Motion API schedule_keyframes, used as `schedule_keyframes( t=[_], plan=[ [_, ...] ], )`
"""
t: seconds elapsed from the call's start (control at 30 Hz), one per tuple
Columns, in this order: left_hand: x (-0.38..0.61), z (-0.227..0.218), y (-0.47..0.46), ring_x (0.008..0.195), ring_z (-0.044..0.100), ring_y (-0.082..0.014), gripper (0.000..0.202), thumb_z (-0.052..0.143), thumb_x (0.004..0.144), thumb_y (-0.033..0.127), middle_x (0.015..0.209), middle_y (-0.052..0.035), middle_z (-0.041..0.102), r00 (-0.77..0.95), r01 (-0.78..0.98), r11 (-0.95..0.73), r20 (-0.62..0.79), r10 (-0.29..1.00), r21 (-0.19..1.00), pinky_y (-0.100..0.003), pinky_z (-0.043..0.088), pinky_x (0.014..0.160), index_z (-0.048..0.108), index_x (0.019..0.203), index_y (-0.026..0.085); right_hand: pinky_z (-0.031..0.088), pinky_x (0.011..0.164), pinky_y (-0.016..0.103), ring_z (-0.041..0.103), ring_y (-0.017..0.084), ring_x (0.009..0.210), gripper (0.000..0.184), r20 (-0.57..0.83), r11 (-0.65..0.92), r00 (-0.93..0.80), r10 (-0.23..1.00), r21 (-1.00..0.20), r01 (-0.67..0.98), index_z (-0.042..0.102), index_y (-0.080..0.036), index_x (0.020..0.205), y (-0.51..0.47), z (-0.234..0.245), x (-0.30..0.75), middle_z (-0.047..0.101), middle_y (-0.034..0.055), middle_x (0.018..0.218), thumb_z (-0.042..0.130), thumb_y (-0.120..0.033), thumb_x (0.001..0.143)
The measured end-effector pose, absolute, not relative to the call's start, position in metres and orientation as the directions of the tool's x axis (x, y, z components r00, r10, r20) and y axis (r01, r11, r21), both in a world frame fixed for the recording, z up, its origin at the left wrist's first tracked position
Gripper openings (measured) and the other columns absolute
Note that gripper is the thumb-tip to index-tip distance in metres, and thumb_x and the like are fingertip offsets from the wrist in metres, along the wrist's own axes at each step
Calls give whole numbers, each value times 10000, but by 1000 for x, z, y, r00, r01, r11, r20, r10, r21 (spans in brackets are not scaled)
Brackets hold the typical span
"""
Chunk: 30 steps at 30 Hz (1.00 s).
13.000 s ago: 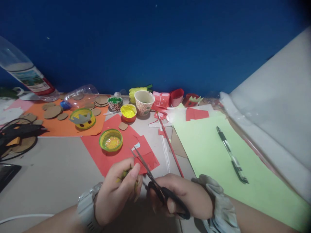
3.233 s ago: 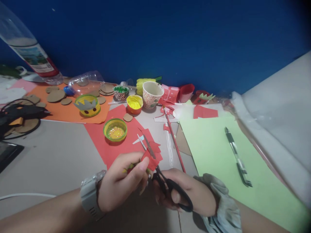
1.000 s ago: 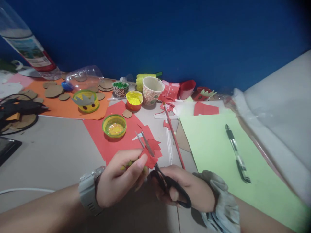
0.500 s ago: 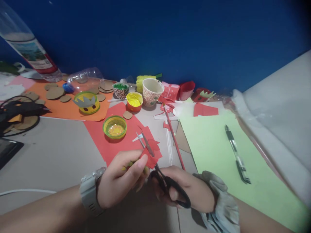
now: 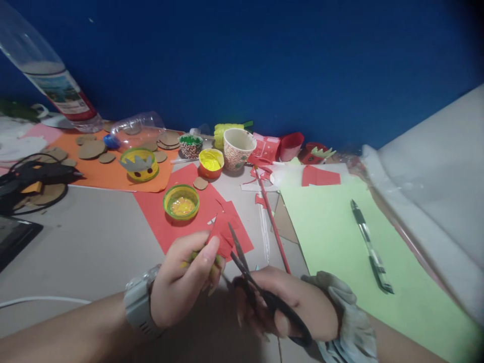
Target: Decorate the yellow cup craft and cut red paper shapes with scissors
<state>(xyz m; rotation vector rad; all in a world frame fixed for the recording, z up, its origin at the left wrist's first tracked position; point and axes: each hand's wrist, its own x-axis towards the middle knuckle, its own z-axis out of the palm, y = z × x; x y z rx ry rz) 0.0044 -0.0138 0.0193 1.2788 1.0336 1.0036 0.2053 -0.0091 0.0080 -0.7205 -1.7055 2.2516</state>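
Observation:
A small piece of red paper point(image 5: 220, 235) is pinched between the thumb and fingers of my left hand point(image 5: 189, 282). My right hand point(image 5: 291, 302) grips black-handled scissors point(image 5: 247, 277), whose blades are spread apart just right of the paper. Below both hands lies a larger red sheet point(image 5: 157, 212) with loose red scraps on it. On that sheet sits a small green-and-yellow bowl point(image 5: 181, 202) with glossy yellow inside. Yellow-green marks show on my left fingers.
At the back stand a patterned paper cup point(image 5: 239, 147), a cup of yellow paint point(image 5: 210, 162) and a yellow cup with a grey crown point(image 5: 139, 165). A glue gun point(image 5: 41, 174) lies left. A pen point(image 5: 370, 247) rests on green paper point(image 5: 325, 217); a red stick point(image 5: 273, 222) lies beside it.
The scissors have drawn back to the right, out of the red paper, and their blades now point up beside it. My left hand has shifted slightly left with the paper.

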Motion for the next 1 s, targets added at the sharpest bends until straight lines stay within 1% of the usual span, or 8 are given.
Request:
schedule_keyframes(
  t=[0.13,0.3,0.37,0.43,0.5,0.6,0.87,1.0],
  plan=[
    [5,18,-13,380,379,-78,486,380,975,401,427,40,436,222,-9,39,-36,974,999,-194,314,386,474,546,193,410,466,196,518,110,574,689,-192,-240,-879,437,-966,92,605,-92,890,-7,4,208,534,20,685,498,-766,794],
    [5,17,-13,389,383,-76,448,383,975,363,443,43,443,259,0,60,-58,964,998,-192,320,400,447,564,197,454,519,205,551,110,609,375,-219,-240,-873,436,-963,122,595,-101,902,-8,2,208,550,32,739,593,-475,870],
    [5,17,-13,390,375,-74,435,379,981,352,447,49,433,294,7,62,-61,954,998,-190,311,399,436,578,198,454,516,205,549,106,595,320,-225,-248,-867,445,-961,122,582,-114,861,-9,4,207,557,26,726,616,-432,855],
    [4,16,-13,399,371,-74,429,375,986,342,455,49,432,329,23,43,-48,943,999,-190,305,404,439,588,195,445,512,209,540,106,580,375,-231,-260,-849,476,-959,114,570,-125,820,-11,6,206,551,15,697,624,-495,837],
    [3,16,-14,414,378,-75,429,371,990,331,464,45,441,345,38,20,-32,938,999,-191,309,418,445,591,193,425,494,208,520,102,558,505,-249,-293,-833,495,-950,110,560,-130,793,-12,7,205,550,11,675,617,-632,794],
    [2,15,-16,419,382,-76,432,369,994,323,465,45,439,347,53,15,-33,937,998,-193,312,425,447,590,192,409,479,210,505,101,544,668,-285,-356,-833,475,-927,114,551,-131,789,-12,8,204,554,9,657,587,-792,695],
    [2,17,-13,422,397,-74,450,359,1002,331,464,42,454,363,53,-19,-2,932,998,-190,324,432,454,585,189,418,499,218,506,98,552,684,-268,-283,-833,484,-949,141,536,-130,788,-11,9,205,550,15,659,493,-811,752],
    [2,17,-13,418,389,-74,455,353,1001,331,459,41,450,359,62,-4,-18,933,998,-191,323,430,448,578,190,391,464,208,465,84,507,686,-268,-313,-832,486,-942,120,544,-133,765,-10,11,203,529,-3,626,525,-817,720]
  ],
)
